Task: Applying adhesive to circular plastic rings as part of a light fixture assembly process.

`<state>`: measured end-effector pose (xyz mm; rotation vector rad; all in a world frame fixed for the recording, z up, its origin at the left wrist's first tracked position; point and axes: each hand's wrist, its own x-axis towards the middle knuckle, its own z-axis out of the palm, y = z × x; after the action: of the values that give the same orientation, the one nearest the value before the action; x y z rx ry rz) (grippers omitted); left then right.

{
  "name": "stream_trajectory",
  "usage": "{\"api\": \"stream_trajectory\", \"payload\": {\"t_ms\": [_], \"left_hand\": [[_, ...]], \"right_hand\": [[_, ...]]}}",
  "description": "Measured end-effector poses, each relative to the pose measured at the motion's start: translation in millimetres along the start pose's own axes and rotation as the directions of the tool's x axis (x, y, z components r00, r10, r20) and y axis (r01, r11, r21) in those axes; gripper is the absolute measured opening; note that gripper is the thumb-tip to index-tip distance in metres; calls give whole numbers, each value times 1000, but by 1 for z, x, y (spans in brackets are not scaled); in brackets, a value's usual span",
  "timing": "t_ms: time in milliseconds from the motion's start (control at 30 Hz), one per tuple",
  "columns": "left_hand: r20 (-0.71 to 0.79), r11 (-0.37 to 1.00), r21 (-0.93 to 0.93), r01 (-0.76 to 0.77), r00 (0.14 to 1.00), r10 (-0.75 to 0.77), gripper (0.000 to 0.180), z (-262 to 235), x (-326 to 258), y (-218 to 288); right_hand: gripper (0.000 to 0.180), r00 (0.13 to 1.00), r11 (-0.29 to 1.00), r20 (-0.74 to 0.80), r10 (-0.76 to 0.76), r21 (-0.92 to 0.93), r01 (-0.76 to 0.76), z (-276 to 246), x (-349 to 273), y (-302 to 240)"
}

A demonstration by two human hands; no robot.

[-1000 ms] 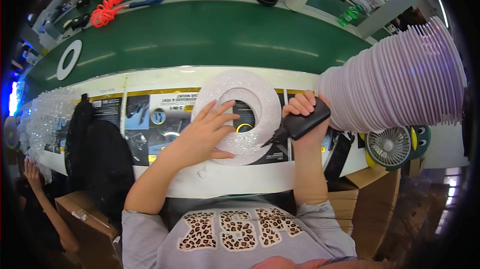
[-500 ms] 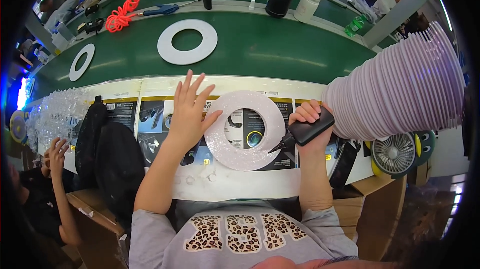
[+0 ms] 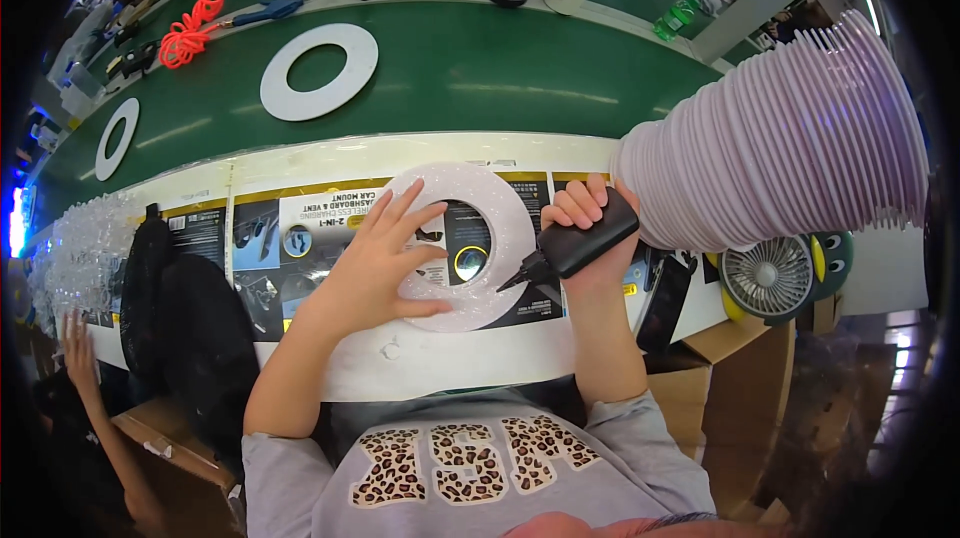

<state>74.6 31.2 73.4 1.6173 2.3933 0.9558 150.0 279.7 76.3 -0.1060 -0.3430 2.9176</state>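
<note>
A flat white ring with a glittery surface (image 3: 512, 223) lies on printed packaging sheets (image 3: 265, 238) in front of me. My left hand (image 3: 385, 256) rests on the ring's left side, fingers spread, holding nothing. In my right hand (image 3: 607, 273) is a black squeeze bottle (image 3: 592, 241), gripped from around its body. Its thin nozzle points down and left, with the tip over the ring's lower right rim; whether it touches cannot be made out. A small clear ring-like piece (image 3: 390, 349) lies on the white table edge below my left hand.
A tall leaning stack of rings (image 3: 770, 143) stands at the right, beside a small fan (image 3: 768, 278). On the green belt lie two white rings (image 3: 362, 63) (image 3: 110, 153). Clear plastic pieces (image 3: 85, 253) and a black bag (image 3: 205, 328) are at left, near a co-worker's hand (image 3: 78, 348).
My left hand has moved down and farther onto the ring. The bottle stays in my right hand near the lower right rim. The whole view has shifted, and the co-worker's hand has lowered.
</note>
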Motion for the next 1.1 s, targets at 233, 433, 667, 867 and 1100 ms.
{"api": "stream_trajectory", "payload": {"t_ms": [233, 433, 667, 867, 1100], "left_hand": [[38, 999, 13, -33, 999, 33, 45, 4, -1, 1], [-14, 1000, 12, -12, 1000, 12, 36, 7, -3, -3], [-55, 997, 71, 25, 998, -21, 29, 7, -3, -4], [-59, 996, 83, 24, 998, -19, 27, 7, -3, -5], [-61, 996, 83, 22, 998, -17, 27, 7, -3, -5]], "right_hand": [[39, 982, 945, 129, -139, -278, 170, 8, -11, 19], [42, 953, 885, 276, -126, -403, 234, 6, -14, 25], [42, 947, 872, 298, -119, -424, 243, 6, -14, 26], [41, 947, 877, 303, -105, -420, 232, 4, -14, 27], [42, 948, 870, 303, -100, -436, 231, 4, -13, 28]]}}
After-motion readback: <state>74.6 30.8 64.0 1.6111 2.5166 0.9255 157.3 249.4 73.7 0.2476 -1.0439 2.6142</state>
